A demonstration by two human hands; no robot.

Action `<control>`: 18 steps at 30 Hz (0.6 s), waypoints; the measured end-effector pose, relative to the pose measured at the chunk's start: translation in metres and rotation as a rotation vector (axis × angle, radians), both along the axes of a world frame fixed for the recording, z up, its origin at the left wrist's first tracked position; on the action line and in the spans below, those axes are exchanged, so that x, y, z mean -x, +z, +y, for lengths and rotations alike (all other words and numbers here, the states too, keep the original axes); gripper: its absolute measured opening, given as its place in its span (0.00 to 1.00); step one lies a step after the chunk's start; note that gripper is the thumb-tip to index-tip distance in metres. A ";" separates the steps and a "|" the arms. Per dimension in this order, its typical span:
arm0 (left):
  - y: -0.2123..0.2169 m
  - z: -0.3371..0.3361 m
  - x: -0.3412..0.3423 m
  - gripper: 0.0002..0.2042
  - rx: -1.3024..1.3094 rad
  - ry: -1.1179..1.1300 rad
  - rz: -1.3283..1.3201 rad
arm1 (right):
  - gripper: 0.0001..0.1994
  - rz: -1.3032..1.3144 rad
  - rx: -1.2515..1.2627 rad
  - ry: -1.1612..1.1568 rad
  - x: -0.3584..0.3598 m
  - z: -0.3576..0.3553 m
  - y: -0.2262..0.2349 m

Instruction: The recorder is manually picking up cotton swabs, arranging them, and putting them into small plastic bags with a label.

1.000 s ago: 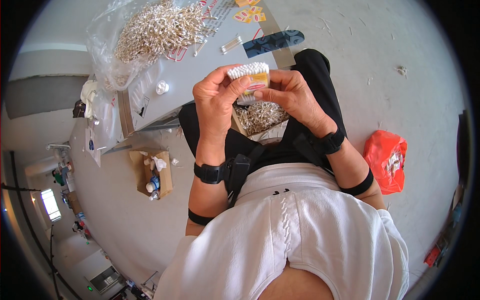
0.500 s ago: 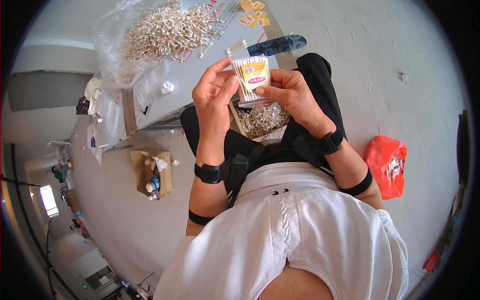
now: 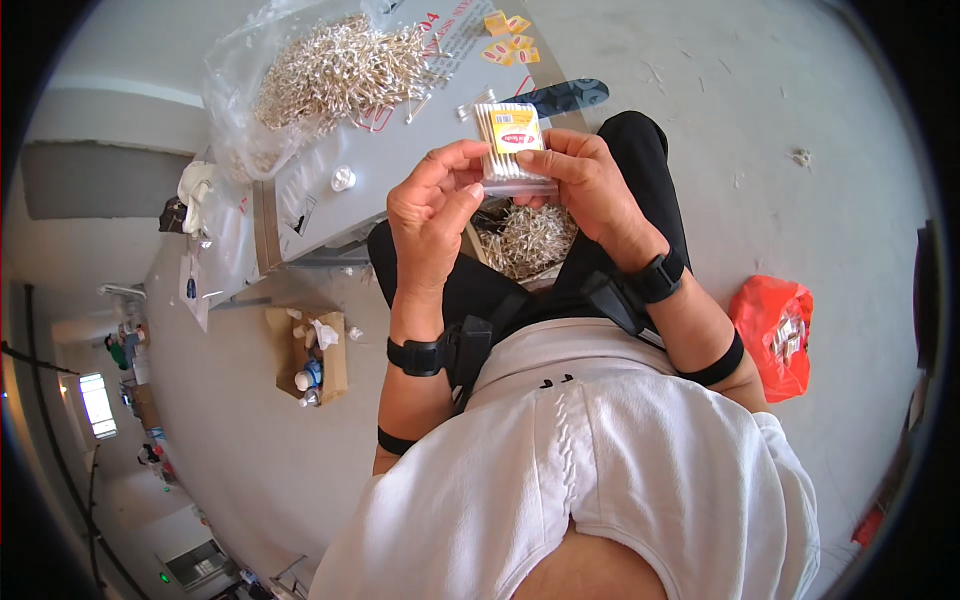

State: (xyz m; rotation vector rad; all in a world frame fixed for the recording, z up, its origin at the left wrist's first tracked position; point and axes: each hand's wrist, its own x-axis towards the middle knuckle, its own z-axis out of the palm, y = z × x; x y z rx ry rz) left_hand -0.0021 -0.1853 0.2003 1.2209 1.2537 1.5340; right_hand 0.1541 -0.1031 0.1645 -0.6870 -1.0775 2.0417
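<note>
A small clear zip bag of cotton swabs (image 3: 495,150) with a yellow label card inside is held up in front of me, over the table's near corner. My right hand (image 3: 590,180) pinches its right side, thumb on the front near the label. My left hand (image 3: 435,205) is at the bag's left edge, index finger against the side and thumb by the lower corner at the zip strip; its other fingers are curled. Below the bag, between my legs, sits a box of loose cotton swabs (image 3: 528,245), partly hidden by my hands.
On the grey table (image 3: 390,165) lie a big heap of cotton swabs (image 3: 345,75) on clear plastic, several yellow label cards (image 3: 512,50), a dark patterned strip (image 3: 565,97) and a small white object (image 3: 343,178). A cardboard box (image 3: 283,350) and a red bag (image 3: 755,335) stand on the floor.
The zip bag has shifted slightly right. My left thumb has moved from the bag's upper left side down to its lower left corner. My right hand keeps its hold.
</note>
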 end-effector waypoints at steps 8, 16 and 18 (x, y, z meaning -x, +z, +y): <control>-0.012 -0.003 0.006 0.12 -0.158 0.058 0.251 | 0.13 0.066 0.167 0.102 0.001 -0.004 0.002; -0.009 -0.002 0.007 0.08 -0.381 0.255 0.533 | 0.13 0.194 0.272 0.152 0.005 -0.011 0.011; -0.011 0.000 0.011 0.07 -0.366 0.239 0.463 | 0.13 0.218 0.287 0.147 0.008 -0.011 0.013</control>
